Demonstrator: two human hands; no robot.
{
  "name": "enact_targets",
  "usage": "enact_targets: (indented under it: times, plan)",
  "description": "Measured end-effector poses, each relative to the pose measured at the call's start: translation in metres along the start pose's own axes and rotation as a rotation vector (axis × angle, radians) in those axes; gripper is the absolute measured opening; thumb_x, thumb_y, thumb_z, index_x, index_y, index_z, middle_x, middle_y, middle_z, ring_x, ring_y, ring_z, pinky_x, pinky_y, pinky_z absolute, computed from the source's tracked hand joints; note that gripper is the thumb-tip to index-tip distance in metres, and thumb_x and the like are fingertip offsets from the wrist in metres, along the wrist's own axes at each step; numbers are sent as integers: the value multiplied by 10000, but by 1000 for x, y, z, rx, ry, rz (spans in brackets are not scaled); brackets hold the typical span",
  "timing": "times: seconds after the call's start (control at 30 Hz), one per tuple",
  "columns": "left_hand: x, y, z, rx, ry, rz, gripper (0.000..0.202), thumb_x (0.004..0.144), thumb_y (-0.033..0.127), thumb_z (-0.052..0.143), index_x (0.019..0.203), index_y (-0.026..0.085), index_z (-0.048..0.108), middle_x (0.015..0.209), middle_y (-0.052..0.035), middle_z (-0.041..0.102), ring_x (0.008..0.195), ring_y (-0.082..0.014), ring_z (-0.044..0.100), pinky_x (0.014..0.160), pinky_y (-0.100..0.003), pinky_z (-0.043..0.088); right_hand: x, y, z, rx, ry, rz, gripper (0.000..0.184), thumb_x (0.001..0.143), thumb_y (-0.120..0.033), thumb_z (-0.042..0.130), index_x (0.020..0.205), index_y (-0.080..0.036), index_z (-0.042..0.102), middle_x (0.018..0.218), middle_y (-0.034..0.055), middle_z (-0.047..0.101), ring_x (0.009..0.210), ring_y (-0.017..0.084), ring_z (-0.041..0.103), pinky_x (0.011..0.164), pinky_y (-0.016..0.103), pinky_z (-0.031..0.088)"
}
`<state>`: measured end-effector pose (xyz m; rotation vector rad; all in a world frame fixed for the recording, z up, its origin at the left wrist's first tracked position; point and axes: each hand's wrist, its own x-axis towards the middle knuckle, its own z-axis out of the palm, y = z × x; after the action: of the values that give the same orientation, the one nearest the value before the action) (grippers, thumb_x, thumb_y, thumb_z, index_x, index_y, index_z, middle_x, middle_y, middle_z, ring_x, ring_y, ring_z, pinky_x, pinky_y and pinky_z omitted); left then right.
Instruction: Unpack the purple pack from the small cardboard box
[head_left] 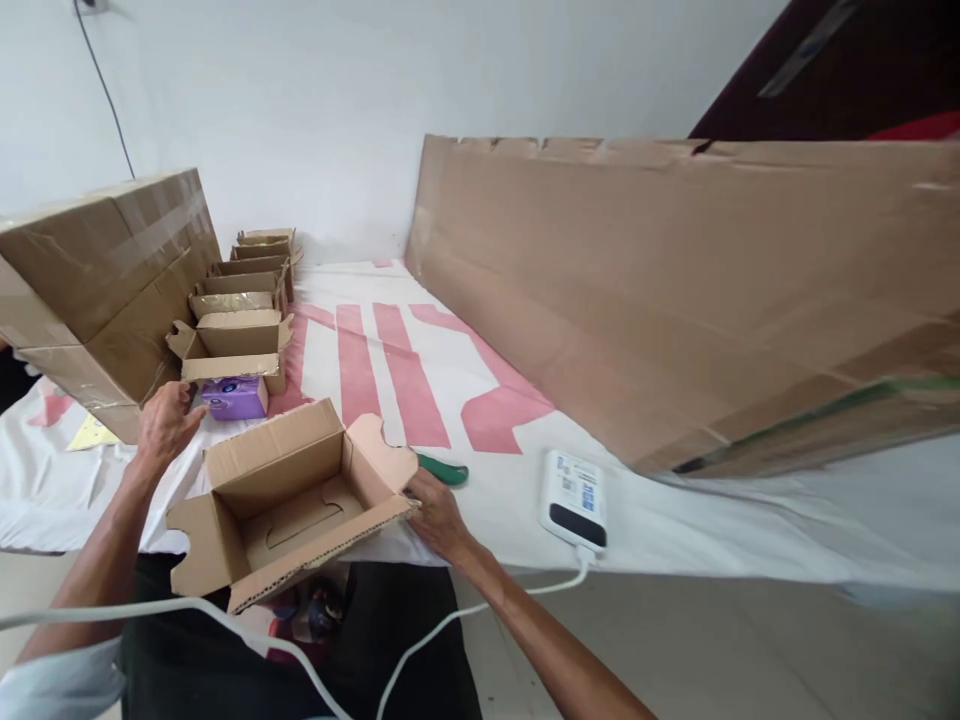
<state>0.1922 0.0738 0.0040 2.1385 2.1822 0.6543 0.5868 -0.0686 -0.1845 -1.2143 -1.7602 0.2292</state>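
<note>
An empty cardboard box with raised flaps is tilted over the table's front edge. My right hand grips its right side, the fingers partly hidden behind the flap. Just beyond that hand shows a curved green object; whether the hand touches it I cannot tell. My left hand is off the box at the left, thumb apart from the fingers and nothing visible in it. Close by its thumb sits a small purple box, in front of another open cardboard box.
More open boxes run in a row toward the wall. Taped cartons stand at left, and a large cardboard sheet leans at right. A white device lies on the cloth, its cable crossing my lap.
</note>
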Motion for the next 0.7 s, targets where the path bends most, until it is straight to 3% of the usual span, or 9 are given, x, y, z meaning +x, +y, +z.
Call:
enact_targets:
  times: [0.07,0.1,0.17,0.23,0.33,0.4,0.5,0.6,0.7]
  plan:
    - [-33,22,-28,-123,-3,139,368,901,511,618,1064,198,721,1055,-102,796,990,-293,750,905,-382,579,-1,-8,3,57,-8,20,234,1027,-297,525,842,-239,657,823,47,683,779,229,652,717,329,520]
    - [-52,36,-40,-205,-91,211,413,901,569,614,1042,201,739,1028,-92,801,958,-289,754,872,-374,587,-2,-13,4,91,-12,31,222,1030,-303,527,872,-237,667,831,44,680,771,225,650,717,328,521]
    - [-94,66,-56,-278,-378,343,495,863,632,668,1113,216,763,1094,-91,812,1015,-310,760,858,-374,599,-3,-25,9,162,-16,48,192,1034,-312,532,953,-236,689,878,48,692,785,223,659,743,332,535]
    - [-133,95,-60,-182,-564,440,626,829,596,729,1343,240,701,1328,-118,763,1213,-351,716,973,-419,585,-3,-39,14,223,-13,59,176,1036,-300,538,1023,-237,701,944,60,709,824,223,671,779,336,547]
    - [-170,119,-49,81,-642,539,728,753,411,786,1438,228,623,1461,-165,687,1339,-399,651,1081,-496,527,-1,-63,20,276,16,36,181,1043,-248,529,1022,-230,708,957,68,706,846,216,670,787,332,541]
    - [-179,115,-41,193,-654,568,599,766,284,718,1359,243,652,1366,-146,740,1264,-382,700,1038,-487,548,-1,-78,23,309,47,23,179,1034,-205,535,1023,-226,712,958,69,701,861,213,670,799,333,540]
    - [-175,84,-43,246,-581,569,553,723,189,632,1272,246,672,1331,-130,752,1218,-377,720,1009,-486,571,-4,-96,25,397,74,39,188,994,-183,606,1144,-224,713,1059,80,700,904,208,674,829,340,558]
    - [-166,46,-59,142,-450,571,631,684,205,601,1312,233,646,1374,-119,728,1233,-356,703,1049,-481,570,-8,-108,25,482,87,58,323,958,-196,670,1279,-232,672,1170,92,673,960,210,669,860,360,578]
    - [-166,25,-79,-6,-399,556,653,652,222,575,1301,225,643,1337,-104,734,1245,-339,691,1052,-461,580,-9,-116,25,534,111,54,406,934,-190,695,1331,-243,632,1210,93,647,1012,217,657,902,389,588]
